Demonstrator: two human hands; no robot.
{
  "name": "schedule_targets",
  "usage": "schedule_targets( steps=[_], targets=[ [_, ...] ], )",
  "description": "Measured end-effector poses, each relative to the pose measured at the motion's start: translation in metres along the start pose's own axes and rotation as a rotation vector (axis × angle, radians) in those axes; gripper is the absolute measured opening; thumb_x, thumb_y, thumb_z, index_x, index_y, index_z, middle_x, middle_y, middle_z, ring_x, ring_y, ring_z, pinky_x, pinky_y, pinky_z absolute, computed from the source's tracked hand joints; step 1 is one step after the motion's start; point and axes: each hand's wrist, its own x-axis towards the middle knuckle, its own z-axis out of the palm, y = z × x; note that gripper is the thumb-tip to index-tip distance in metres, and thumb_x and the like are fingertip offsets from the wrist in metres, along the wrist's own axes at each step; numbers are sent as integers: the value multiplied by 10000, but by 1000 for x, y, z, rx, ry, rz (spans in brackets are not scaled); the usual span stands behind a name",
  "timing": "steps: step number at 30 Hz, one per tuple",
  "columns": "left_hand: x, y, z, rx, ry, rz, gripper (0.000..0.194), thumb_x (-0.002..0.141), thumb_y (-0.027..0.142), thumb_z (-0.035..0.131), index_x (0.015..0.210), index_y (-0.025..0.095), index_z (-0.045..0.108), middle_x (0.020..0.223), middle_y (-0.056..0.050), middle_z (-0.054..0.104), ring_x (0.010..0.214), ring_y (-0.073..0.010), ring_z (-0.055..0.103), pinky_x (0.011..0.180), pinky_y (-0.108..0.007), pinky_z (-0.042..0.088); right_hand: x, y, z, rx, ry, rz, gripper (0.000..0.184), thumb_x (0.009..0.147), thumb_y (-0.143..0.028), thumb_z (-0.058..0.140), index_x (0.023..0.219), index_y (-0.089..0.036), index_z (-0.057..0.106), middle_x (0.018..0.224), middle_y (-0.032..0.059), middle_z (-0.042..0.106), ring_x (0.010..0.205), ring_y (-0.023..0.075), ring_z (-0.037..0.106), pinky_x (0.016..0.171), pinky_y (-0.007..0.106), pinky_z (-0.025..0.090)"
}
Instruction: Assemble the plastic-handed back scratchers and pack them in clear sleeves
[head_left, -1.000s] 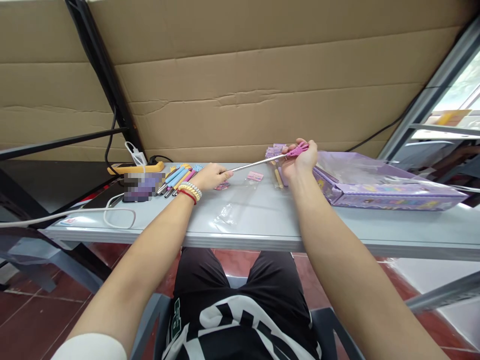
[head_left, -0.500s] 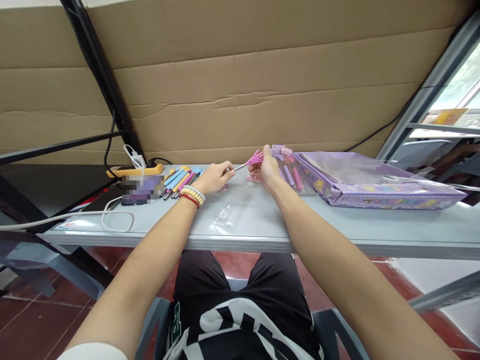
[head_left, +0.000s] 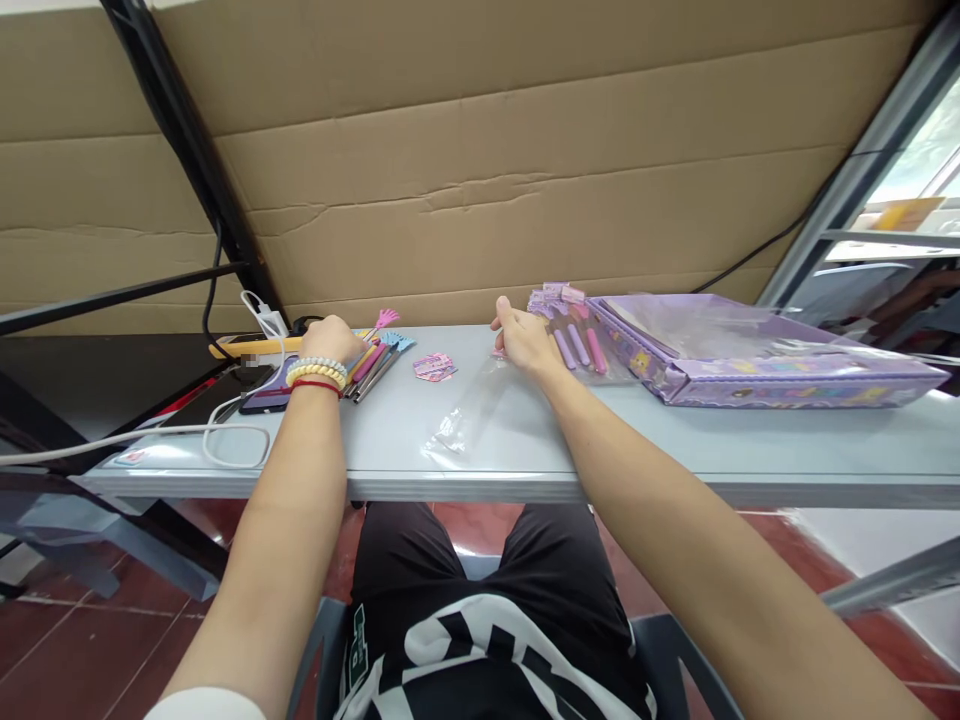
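Note:
My left hand (head_left: 330, 341) is closed round a pink hand-shaped back scratcher (head_left: 387, 318); its pink head sticks out to the right and its handle is hidden in my fingers. Below it lies a row of similar back scratchers (head_left: 373, 370) with coloured grips and metal rods, one with a blue head. My right hand (head_left: 525, 338) pinches the top end of a clear plastic bag (head_left: 469, 405) that trails toward the table's front edge. Between my hands sits a small pile of pink and purple printed cards (head_left: 435, 367).
Right of my right hand are packaged pink and purple handled items (head_left: 581, 345) and an open purple box (head_left: 795, 385) with clear film. At left are a power strip (head_left: 259, 347), a phone (head_left: 266, 398) and a white cable (head_left: 225, 460). Cardboard (head_left: 487, 190) stands behind the table (head_left: 675, 460).
My left hand has moved left with the pink back scratcher, from beside my right hand to the row of others. My right hand has shifted slightly left. The card pile is now uncovered.

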Motion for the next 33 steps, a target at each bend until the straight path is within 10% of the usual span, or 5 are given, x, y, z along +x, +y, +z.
schedule_targets(
  steps=[18, 27, 33],
  targets=[
    [-5, 8, 13, 73, -50, -33, 524, 710, 431, 698, 1119, 106, 669, 1166, -249, 650, 1098, -381, 609, 877, -430, 491, -7, -5, 0, -209, -176, -48, 616, 880, -702, 322, 675, -183, 584, 536, 15, 564, 598, 159, 545, 623, 266, 367],
    [-9, 10, 6, 2, -17, -10, 287, 706, 234, 654, 967, 131, 715, 1115, -217, 680, 1080, -371, 617, 856, -427, 494, -9, -8, 0, -291, -230, -33, 585, 901, -653, 304, 716, -169, 576, 614, 28, 588, 646, 154, 554, 653, 258, 376],
    [-17, 33, 9, -311, 89, 363, 238, 788, 349, 591, 836, 163, 732, 905, -108, 739, 899, -242, 657, 842, -328, 474, -7, -11, 0, -330, -189, -58, 582, 905, -626, 301, 687, -166, 582, 630, 40, 608, 646, 151, 563, 642, 256, 378]
  ],
)
